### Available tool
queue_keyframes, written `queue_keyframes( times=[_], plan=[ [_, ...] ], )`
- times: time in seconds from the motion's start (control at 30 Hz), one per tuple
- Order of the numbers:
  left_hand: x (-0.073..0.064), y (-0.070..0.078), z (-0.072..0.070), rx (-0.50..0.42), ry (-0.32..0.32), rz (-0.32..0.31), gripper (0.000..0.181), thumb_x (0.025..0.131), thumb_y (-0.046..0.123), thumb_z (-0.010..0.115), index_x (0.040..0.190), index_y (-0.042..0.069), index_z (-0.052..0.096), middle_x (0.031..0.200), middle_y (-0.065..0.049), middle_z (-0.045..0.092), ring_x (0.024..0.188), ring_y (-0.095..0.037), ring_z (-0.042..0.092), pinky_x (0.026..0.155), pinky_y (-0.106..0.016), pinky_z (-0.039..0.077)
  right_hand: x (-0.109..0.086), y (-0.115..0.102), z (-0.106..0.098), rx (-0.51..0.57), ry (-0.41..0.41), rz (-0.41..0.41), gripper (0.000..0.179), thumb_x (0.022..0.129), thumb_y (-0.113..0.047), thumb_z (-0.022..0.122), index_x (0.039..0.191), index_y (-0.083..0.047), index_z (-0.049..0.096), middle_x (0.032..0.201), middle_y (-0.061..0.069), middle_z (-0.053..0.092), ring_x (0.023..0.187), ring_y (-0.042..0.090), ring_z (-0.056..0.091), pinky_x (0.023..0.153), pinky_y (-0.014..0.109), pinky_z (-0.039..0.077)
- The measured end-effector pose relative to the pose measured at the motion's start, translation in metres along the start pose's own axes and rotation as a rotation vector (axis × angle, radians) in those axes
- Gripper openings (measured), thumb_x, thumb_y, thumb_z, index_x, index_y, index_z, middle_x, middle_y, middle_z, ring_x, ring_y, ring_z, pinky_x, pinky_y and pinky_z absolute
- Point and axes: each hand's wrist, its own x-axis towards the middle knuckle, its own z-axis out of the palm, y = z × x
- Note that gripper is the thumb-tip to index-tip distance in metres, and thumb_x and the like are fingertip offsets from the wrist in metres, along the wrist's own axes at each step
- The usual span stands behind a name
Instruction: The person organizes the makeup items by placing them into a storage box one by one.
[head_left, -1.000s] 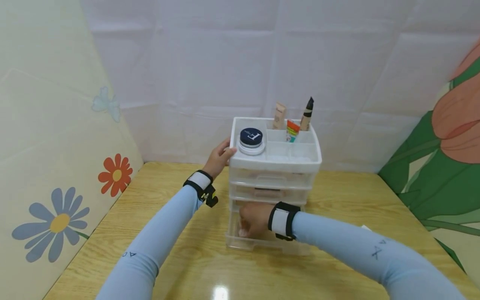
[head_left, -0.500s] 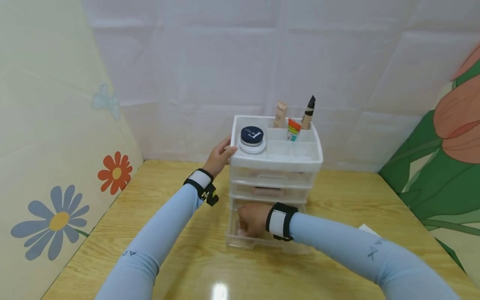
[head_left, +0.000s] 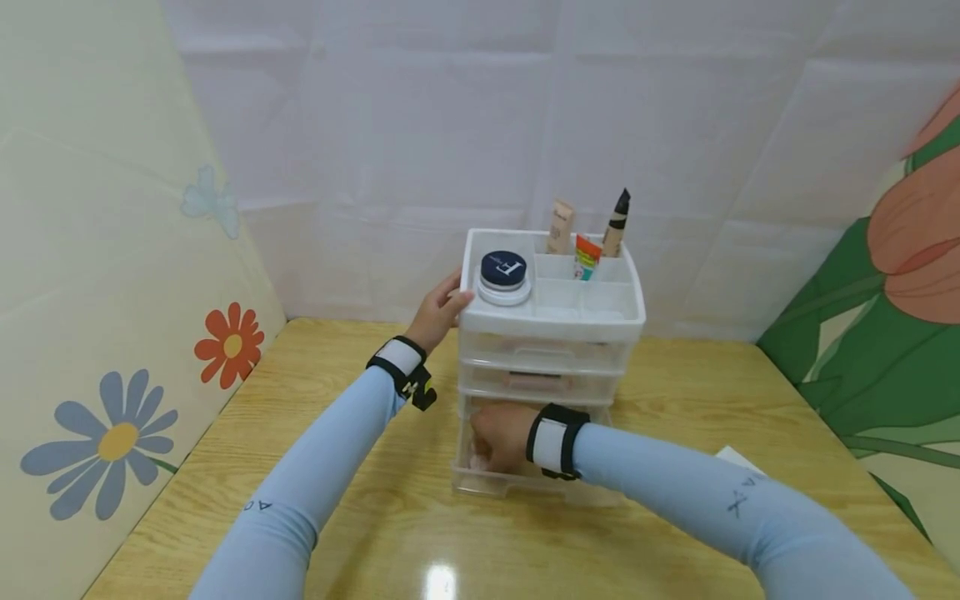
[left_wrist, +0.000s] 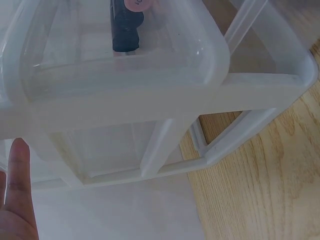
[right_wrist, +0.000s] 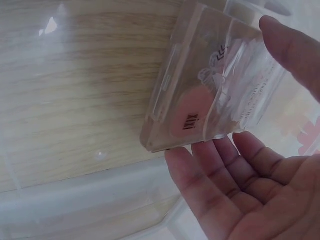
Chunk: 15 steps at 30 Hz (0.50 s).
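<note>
A white plastic drawer organizer (head_left: pixel 551 327) with clear drawers stands on the table. My left hand (head_left: pixel 438 313) rests against its upper left side, the thumb at the top rim; one straight finger (left_wrist: pixel 19 172) lies along the frame in the left wrist view. The bottom drawer (head_left: pixel 480 482) is pulled out, and my right hand (head_left: pixel 501 437) reaches down into it. Seen from the right wrist, that hand (right_wrist: pixel 250 185) holds a clear makeup palette (right_wrist: pixel 192 110) marked "xixi", thumb on one edge and fingertips along the opposite one. Crinkled clear wrapping covers part of the palette.
On the organizer's top sit a round dark-lidded jar (head_left: pixel 503 269), a beige tube (head_left: pixel 560 227), a small orange-capped tube (head_left: pixel 587 257) and a black-tipped tube (head_left: pixel 617 223). A pink-and-black item (head_left: pixel 534 380) shows through a closed drawer. Something white (head_left: pixel 738 458) lies behind the right forearm.
My right hand has shifted slightly left inside the bottom drawer. The left hand stays at the organizer's side.
</note>
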Motion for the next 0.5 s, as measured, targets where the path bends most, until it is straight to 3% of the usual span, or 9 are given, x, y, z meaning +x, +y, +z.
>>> queue_keyframes(
  times=[0.5],
  plan=[
    [-0.0005,-0.001,0.0006,0.007,0.011,0.012,0.058,0.098,0.021,0.047,0.153,0.011,0.031,0.145,-0.02,0.043,0.112,-0.034,0.056,0.088,-0.041,0.054,0.0035,0.0036,0.0022,0.008,-0.001,-0.023,0.023,0.078,-0.027,0.077,0.079,-0.017,0.056,0.073,-0.01,0.054,0.069,0.009,0.051,0.062,0.026,0.046]
  ],
)
